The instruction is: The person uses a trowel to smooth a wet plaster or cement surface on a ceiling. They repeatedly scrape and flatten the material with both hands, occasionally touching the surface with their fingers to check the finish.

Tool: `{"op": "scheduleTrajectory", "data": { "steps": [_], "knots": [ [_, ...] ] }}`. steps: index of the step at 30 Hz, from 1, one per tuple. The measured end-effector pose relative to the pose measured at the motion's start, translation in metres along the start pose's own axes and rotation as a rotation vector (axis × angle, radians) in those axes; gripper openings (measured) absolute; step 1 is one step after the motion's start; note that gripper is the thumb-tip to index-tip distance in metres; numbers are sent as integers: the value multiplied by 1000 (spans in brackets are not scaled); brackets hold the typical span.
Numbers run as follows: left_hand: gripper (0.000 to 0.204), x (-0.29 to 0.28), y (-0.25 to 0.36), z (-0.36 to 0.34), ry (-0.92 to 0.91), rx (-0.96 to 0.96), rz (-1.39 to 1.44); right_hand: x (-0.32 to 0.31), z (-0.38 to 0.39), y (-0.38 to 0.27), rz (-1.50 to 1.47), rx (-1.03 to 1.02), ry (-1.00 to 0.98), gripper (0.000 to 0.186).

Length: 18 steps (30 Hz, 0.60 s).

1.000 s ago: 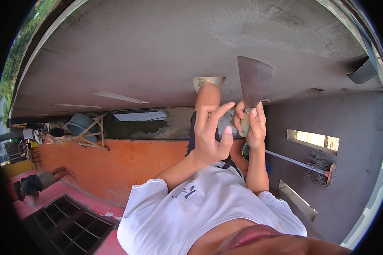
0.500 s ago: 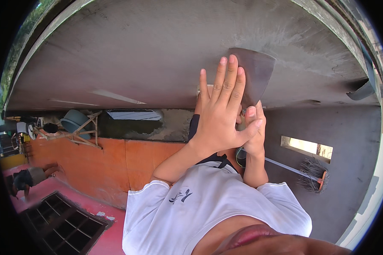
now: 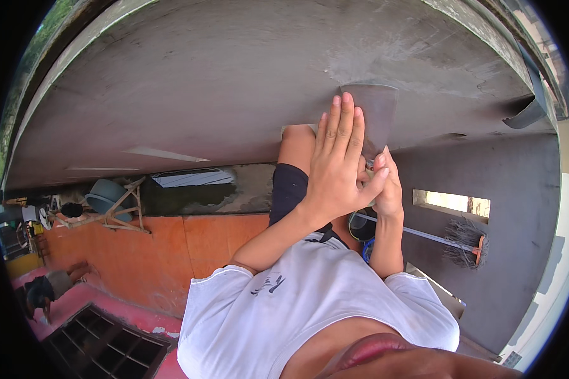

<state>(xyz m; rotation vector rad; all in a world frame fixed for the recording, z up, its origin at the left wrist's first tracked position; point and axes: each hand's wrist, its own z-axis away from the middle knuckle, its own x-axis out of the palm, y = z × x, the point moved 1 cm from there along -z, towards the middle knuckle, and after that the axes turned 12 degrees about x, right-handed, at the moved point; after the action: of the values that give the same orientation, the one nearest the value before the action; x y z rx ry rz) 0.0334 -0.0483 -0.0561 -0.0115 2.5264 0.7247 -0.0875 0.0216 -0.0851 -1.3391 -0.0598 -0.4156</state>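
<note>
A wide, dark-bladed putty knife lies with its broad edge against the grey plastered wall, at a paler, rougher patch. My right hand is closed around its handle, which is mostly hidden by my fingers. With fingers stretched out and nearly together, my left hand lies along the left side of the blade, fingertips near its broad edge. The left thumb reaches across in front of my right hand.
A mop stands by the right-hand grey wall, below a narrow slot opening. To the left are a wooden stand, a blue-grey basin and an orange panel. Another person is at far left.
Both hands and the putty knife have shifted lower in the view, and the blade has turned slightly. My left fingers have drawn closer together. More of my leg shows.
</note>
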Motion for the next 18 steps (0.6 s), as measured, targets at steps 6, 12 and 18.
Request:
{"op": "scheduleTrajectory", "data": {
  "steps": [6, 12, 18],
  "knots": [
    [91, 1, 5, -4, 4, 13, 32, 10, 2, -14, -19, 4, 36, 57],
    [91, 6, 6, -4, 29, 59, 44, -7, 1, 3, -50, -32, -15, 49],
    [93, 9, 12, -5, 25, 45, 2, 21, 5, -27, 38, -98, -19, 55]
  ]
}}
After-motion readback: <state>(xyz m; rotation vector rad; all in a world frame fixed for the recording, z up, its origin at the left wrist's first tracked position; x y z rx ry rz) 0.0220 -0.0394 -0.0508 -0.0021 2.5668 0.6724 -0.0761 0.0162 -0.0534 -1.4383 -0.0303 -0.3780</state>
